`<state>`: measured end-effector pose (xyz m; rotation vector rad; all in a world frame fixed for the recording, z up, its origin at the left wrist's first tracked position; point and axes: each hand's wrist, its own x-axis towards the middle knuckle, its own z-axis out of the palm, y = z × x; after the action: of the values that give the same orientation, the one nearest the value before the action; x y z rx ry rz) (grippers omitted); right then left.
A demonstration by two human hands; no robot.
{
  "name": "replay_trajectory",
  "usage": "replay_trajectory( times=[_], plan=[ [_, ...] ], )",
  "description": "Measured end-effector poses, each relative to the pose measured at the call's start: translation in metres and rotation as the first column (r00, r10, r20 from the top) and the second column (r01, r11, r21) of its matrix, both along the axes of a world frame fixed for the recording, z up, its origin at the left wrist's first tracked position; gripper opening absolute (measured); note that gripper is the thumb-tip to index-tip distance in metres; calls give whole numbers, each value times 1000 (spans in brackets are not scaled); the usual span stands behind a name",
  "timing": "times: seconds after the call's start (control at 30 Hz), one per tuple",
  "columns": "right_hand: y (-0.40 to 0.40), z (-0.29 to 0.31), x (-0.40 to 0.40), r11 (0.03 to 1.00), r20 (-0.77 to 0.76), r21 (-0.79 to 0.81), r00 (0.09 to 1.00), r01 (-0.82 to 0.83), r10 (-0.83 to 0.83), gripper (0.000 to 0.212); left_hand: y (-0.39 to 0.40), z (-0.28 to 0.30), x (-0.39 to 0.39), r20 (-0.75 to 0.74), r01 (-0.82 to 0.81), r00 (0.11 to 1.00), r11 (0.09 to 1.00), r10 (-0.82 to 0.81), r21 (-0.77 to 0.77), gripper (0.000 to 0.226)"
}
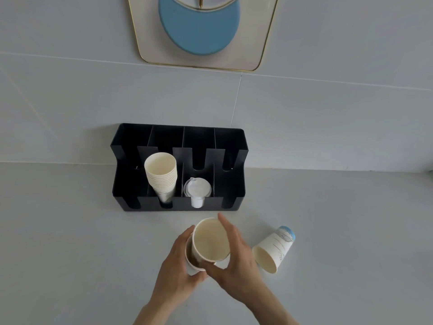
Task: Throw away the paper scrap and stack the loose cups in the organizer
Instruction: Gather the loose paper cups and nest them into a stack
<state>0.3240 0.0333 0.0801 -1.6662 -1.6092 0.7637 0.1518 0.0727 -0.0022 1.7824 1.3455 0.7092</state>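
My right hand (pixel 234 261) grips a white paper cup (pixel 209 240) by its rim and side, its mouth facing me. That cup sits partly inside a lower cup (pixel 192 263), which my left hand (pixel 178 266) holds from the left. Both are just above the counter, in front of the black organizer (pixel 234 184). A third paper cup (pixel 274 249) with a blue pattern lies on its side to the right of my right hand. In the organizer's second slot stands a stack of cups (pixel 161 174). No paper scrap is visible.
White lids (pixel 196 190) fill the organizer's third slot; its outer slots show nothing inside. The organizer stands against a grey tiled wall. A gold-rimmed wall piece with a blue disc (pixel 199 26) hangs above. The pale counter (pixel 70 254) stretches left and right.
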Motion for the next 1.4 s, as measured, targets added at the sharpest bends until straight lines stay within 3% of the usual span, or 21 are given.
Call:
replay_trajectory(
  times=[0.2, 0.4, 0.5, 0.63, 0.73, 0.8, 0.97, 1.17, 1.4],
  plan=[
    [-5, -32, 3, 987, 224, -70, 962, -142, 154, 94, 1, 2, 0, -26, 16, 1000, 1000, -16, -5, 134],
    [-7, -44, 13, 985, 270, -62, 948, -158, 169, 91, -1, 1, 1, -47, 29, 998, 999, -29, 14, 113],
    [-10, -43, 29, 998, 242, -39, 969, -46, 54, 83, 1, 2, 1, -42, 19, 999, 1000, -19, 0, 111],
    [-22, -49, 77, 991, 438, 5, 891, 131, -120, 65, 1, 1, 0, -43, 15, 999, 1000, -16, -21, 108],
    [-28, -56, 109, 966, 598, -135, 796, 220, -98, 64, -1, 0, 1, -57, 6, 998, 999, -8, -31, 109],
    [-31, -60, 120, 948, 626, -199, 776, 247, -70, 58, -2, -1, 2, -63, 10, 998, 1000, -12, -29, 108],
    [-29, -72, 120, 948, 610, -136, 779, 287, -148, 40, -2, 3, 2, -76, 1, 997, 999, -3, -36, 108],
    [-19, -64, 110, 952, 534, 109, 790, 288, -300, 33, -4, 2, 3, -76, -1, 997, 1000, -1, -28, 108],
    [12, 7, 87, 882, 165, 273, 885, 384, -436, 21, -4, 5, 4, -42, -5, 999, 1000, 5, -19, 108]
  ],
)
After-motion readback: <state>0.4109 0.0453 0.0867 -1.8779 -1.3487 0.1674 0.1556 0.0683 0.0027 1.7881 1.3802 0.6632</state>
